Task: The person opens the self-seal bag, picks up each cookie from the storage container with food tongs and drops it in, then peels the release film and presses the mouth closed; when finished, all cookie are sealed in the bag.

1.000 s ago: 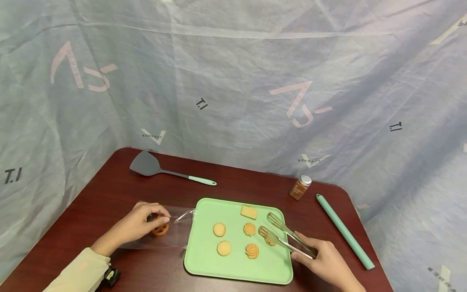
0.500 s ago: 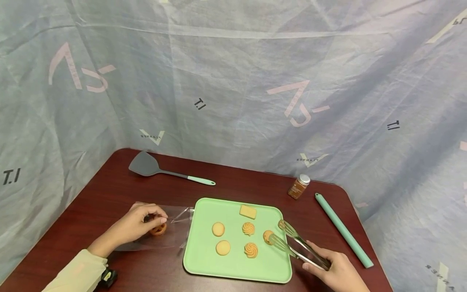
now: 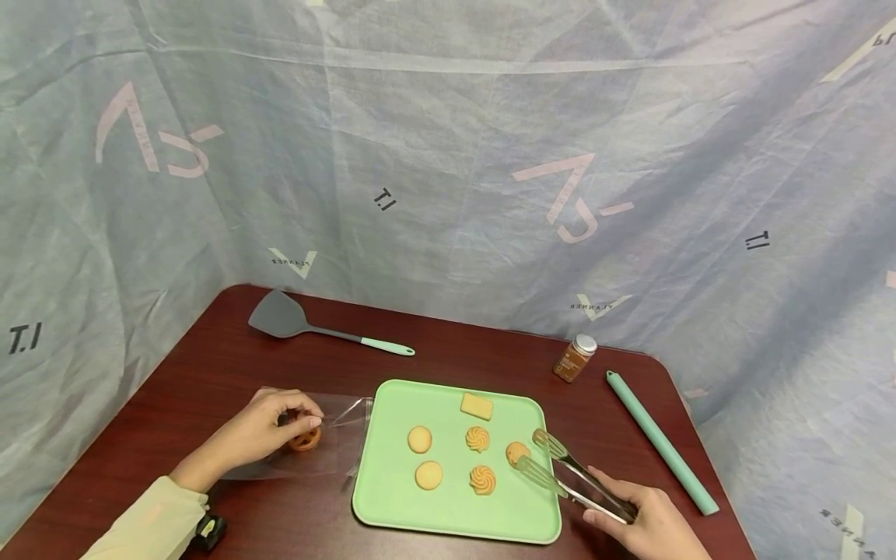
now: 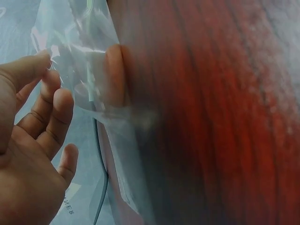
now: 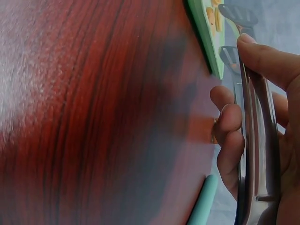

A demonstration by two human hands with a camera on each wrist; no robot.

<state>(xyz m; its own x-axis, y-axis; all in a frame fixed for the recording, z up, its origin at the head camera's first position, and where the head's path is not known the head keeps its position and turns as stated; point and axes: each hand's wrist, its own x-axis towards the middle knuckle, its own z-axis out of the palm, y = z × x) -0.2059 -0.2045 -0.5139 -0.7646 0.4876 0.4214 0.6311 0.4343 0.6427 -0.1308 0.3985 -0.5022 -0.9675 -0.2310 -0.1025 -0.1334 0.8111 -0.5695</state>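
Note:
My left hand pinches the film of a clear plastic bag lying left of the tray. Inside the bag is a brown cookie with holes, partly hidden by the fingers; in the left wrist view the film rises to the fingertips. My right hand grips metal tongs, their slotted ends spread apart over the right side of a green tray. Just left of those ends lies a round cookie. Swirl cookies, plain round cookies and a rectangular cookie share the tray.
A grey spatula with a pale green handle lies at the back left. A small jar with a silver lid stands behind the tray. Along the right table edge lies a teal rod. Fabric hangs behind the table.
The tongs have moved right, off the round cookie at the tray's right, which now shows almost whole. My left hand has stayed on the bag. The cookies have kept their places.

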